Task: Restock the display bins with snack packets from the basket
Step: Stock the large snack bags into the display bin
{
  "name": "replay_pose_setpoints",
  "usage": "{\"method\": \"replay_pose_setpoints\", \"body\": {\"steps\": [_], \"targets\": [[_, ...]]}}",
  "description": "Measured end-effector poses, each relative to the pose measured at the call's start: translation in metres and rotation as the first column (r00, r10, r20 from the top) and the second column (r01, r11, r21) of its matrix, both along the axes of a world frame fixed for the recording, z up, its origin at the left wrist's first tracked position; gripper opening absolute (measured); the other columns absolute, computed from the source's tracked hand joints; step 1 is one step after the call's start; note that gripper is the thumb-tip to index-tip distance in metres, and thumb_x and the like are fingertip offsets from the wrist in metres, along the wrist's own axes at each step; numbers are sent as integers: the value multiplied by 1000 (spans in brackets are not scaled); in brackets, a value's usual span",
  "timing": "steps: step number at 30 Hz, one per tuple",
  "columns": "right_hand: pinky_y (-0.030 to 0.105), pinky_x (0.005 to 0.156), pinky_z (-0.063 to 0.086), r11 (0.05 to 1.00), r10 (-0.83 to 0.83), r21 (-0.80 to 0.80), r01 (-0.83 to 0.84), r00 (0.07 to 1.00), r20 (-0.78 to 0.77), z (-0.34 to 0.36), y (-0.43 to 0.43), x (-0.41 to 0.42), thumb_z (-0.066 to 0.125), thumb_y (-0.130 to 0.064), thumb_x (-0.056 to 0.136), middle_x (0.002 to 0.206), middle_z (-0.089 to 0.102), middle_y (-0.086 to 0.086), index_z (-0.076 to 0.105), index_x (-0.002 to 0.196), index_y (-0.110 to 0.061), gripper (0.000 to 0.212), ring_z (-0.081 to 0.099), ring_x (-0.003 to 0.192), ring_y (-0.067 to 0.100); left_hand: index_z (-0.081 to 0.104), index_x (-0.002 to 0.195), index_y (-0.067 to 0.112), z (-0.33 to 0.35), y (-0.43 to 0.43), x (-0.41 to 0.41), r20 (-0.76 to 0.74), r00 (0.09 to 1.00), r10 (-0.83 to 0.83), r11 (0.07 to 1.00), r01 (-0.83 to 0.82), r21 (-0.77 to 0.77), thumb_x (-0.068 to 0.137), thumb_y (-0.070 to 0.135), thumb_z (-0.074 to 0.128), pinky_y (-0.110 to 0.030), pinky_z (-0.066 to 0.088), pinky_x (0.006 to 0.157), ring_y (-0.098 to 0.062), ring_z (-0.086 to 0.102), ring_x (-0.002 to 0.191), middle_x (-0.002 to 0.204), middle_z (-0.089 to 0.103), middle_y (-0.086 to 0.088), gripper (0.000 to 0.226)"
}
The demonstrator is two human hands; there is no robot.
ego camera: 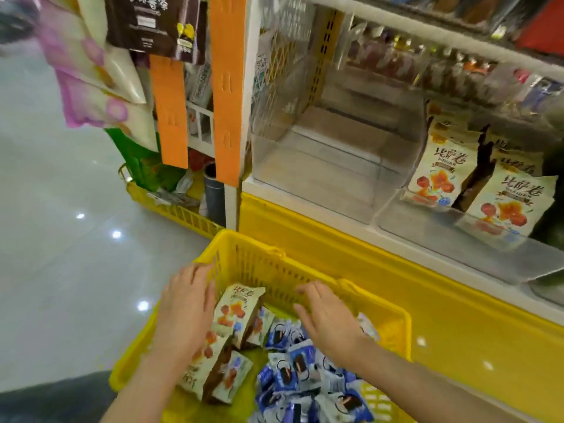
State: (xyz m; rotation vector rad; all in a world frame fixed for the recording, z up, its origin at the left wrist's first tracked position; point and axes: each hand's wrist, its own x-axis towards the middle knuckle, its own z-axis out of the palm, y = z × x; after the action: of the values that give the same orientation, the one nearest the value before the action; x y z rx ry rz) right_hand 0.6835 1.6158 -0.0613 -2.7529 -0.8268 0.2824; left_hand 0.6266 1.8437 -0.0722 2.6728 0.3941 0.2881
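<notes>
A head-worn view looks down into a yellow plastic basket set on the shop floor, close against the yellow base of a shelf unit, so that stock is within short reach of the bins above it.

In the left half of the basket, cream packets printed with orange-red snacks are stacked. In the right half, small blue-and-white packets are heaped loosely.

The left hand is laid over the cream stack by the basket's left wall, fingers straight and held together. It appears to be resting on the topmost packets, though motion blur leaves it unclear whether the thumb is tucked beneath one. The right hand is held just above the blue packets, fingers loosely spread, with nothing gripped.

Farther away on the shelf, a clear acrylic bin at the left is seen with nothing in it. In the clear bin to its right, matching cream packets are stood upright, facing outward for shoppers.

A gathering of cream packets is judged to be beginning, since both hands are placed either side of that stack.
</notes>
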Motion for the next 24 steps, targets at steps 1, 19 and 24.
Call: {"method": "replay_pose_setpoints", "body": {"steps": [1,19,24], "targets": [[20,97,33,1000,-12,4,13,998,-67,-18,13,-1,32,-34,101,134,41,0,34,138,-17,41,44,118,12,58,119,4,-12,15,-7,-67,996,57,998,-58,1,89,10,57,-47,42,85,-38,55,98,110,60,-18,30],[40,98,45,600,-405,-54,798,245,-881,-182,126,27,65,-41,85,123,58,15,50,125,1,60,54,111,30,33,89,21,-80,66,-42,-289,944,159,971,-203,-129,97,43,20,-32,34,54,-15,48,56,63,44,7,27],[38,94,44,650,-411,108,752,468,-782,-173,119,29,69,-35,82,128,57,10,45,132,-7,62,53,116,30,33,89,21,-79,64,-43,-279,944,177,973,-211,-97,97,42,21,-31,32,53,-14,47,55,63,43,7,26]]}}
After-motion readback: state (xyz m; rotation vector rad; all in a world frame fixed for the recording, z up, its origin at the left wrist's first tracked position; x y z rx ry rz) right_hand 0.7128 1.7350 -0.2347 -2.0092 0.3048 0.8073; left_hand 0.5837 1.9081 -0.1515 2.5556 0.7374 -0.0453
